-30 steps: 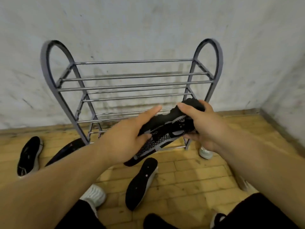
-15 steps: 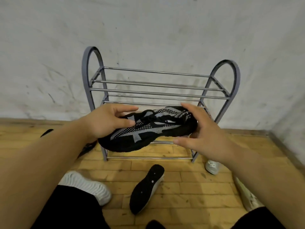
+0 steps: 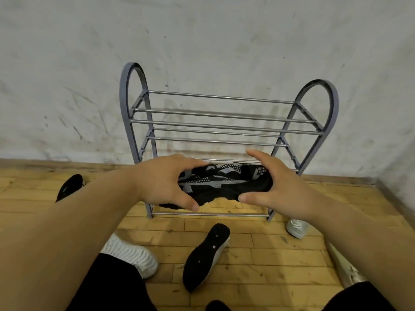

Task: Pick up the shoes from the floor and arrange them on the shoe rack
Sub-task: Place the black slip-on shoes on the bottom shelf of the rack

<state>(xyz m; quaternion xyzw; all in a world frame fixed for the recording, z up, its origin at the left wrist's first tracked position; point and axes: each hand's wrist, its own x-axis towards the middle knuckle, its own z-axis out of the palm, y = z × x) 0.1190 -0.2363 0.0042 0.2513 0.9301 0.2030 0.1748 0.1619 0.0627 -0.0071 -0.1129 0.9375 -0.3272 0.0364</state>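
Black knit shoe, grey-banded, is held sideways between both hands in the head view, sole down. The left hand curls its fingers over one end, thumb under the sole. The right hand wraps the other end. Just beyond the fingertips stand the lower rails of the rack; whether the shoe touches them I cannot tell. Below the thumbs lie a sole-up shoe and a white shoe. The step looks like placing this shoe. Next, it needs sliding forward, level across two rails, then both grips loosening.
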